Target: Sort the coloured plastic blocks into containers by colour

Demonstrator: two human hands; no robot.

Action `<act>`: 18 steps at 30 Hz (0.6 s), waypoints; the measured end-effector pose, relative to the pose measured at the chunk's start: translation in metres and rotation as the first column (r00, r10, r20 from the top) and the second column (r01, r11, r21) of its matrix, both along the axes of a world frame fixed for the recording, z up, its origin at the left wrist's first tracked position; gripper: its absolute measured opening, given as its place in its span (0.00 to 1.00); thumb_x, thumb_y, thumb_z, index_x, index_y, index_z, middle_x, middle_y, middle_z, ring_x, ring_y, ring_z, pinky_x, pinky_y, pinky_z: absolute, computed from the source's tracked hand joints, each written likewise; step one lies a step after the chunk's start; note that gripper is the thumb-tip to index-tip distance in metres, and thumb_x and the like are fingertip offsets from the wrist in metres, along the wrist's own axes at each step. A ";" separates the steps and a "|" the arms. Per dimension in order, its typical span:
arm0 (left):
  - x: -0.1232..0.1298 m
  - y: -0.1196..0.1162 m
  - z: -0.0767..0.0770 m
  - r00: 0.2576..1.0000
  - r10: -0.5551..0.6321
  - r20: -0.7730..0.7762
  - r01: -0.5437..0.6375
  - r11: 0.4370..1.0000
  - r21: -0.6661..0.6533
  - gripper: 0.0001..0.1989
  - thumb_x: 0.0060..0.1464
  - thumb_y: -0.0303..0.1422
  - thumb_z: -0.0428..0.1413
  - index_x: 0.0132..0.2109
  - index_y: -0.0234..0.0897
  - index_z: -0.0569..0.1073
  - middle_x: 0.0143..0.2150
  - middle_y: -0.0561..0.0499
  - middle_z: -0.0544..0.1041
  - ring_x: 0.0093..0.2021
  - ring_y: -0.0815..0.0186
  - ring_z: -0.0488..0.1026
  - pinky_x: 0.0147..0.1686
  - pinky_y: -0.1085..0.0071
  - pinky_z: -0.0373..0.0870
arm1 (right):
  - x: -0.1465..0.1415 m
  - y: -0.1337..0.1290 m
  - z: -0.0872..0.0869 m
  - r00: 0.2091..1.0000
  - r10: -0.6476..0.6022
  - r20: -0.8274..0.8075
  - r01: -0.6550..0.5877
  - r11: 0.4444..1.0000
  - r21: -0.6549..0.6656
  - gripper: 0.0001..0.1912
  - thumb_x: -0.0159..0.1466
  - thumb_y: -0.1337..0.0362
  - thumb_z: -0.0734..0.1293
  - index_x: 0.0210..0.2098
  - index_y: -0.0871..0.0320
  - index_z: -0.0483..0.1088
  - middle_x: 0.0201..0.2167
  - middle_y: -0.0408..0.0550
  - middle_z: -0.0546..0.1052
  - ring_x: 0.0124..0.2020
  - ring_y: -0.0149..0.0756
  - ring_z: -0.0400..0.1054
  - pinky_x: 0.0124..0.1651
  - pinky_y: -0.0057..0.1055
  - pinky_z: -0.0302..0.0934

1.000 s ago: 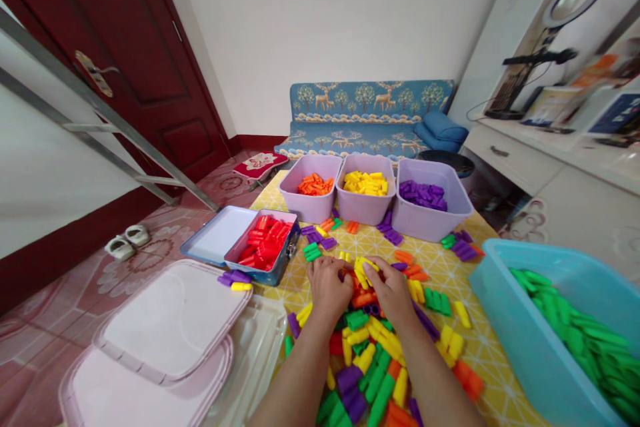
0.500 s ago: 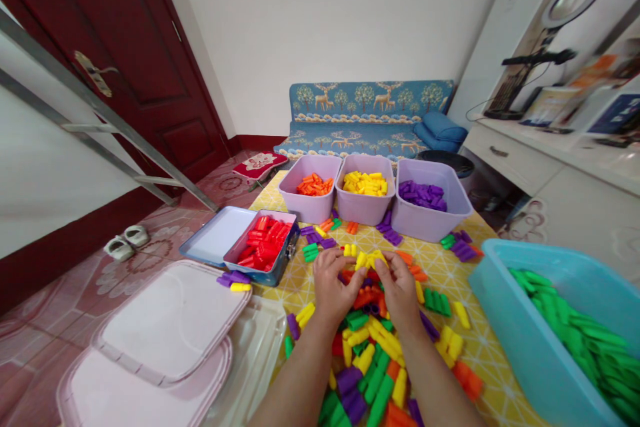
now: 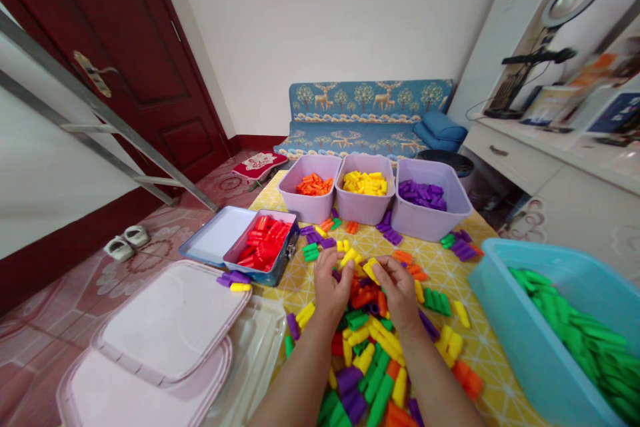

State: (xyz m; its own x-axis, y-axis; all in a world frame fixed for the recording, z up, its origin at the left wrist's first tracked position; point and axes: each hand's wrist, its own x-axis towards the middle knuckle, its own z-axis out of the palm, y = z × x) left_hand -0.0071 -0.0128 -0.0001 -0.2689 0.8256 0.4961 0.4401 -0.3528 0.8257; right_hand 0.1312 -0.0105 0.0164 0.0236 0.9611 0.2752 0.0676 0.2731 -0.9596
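Between the thumb and fingers of my left hand is a yellow plastic piece, short and tube-like. My right hand pinches another yellow piece, a little apart from the first. Both hands are just above a mixed heap of red, green, yellow, purple and orange pieces on the table. Small yellow pieces lie just beyond my left fingers. Green joined pieces rest to the right of my right hand.
Lilac bins hold orange, yellow and purple pieces at the table's back. A hinged tin with red pieces stands left, near stacked lids. A turquoise tub of green pieces stands right.
The yellow pieces, close together between my hands before, are now apart, one in each hand. My right hand has tilted slightly; the containers have not moved.
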 end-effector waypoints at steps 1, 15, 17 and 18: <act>-0.001 0.000 0.000 1.000 -0.003 0.030 0.003 1.000 0.001 0.07 0.58 0.35 0.52 0.37 0.37 0.72 0.41 0.48 0.75 0.46 0.61 0.71 0.51 0.63 0.65 | 0.001 -0.001 0.002 1.000 0.025 0.001 -0.025 0.999 0.020 0.15 0.61 0.50 0.64 0.30 0.56 0.71 0.29 0.47 0.75 0.34 0.39 0.69 0.38 0.33 0.64; 0.002 -0.004 0.005 0.987 -0.158 0.033 0.158 0.987 0.013 0.08 0.57 0.34 0.51 0.32 0.38 0.69 0.34 0.49 0.72 0.39 0.62 0.70 0.43 0.68 0.66 | -0.005 0.004 -0.009 0.996 0.049 0.069 -0.053 0.997 0.062 0.15 0.57 0.55 0.70 0.40 0.56 0.71 0.35 0.48 0.78 0.36 0.39 0.73 0.41 0.35 0.68; 0.002 -0.004 0.005 0.989 -0.139 0.055 0.138 0.990 0.008 0.10 0.59 0.34 0.49 0.30 0.38 0.68 0.32 0.50 0.71 0.38 0.63 0.70 0.41 0.69 0.65 | -0.006 0.004 -0.010 0.999 0.016 0.039 -0.018 0.999 0.042 0.13 0.57 0.55 0.70 0.36 0.56 0.71 0.31 0.47 0.77 0.33 0.38 0.72 0.38 0.34 0.68; 0.001 -0.004 0.005 0.990 -0.122 0.072 0.122 0.992 0.007 0.11 0.59 0.35 0.49 0.30 0.38 0.67 0.32 0.51 0.71 0.37 0.64 0.69 0.41 0.69 0.65 | -0.005 0.004 -0.009 1.000 -0.012 0.010 0.012 1.000 0.026 0.13 0.58 0.54 0.69 0.35 0.57 0.70 0.30 0.46 0.76 0.32 0.37 0.72 0.37 0.33 0.68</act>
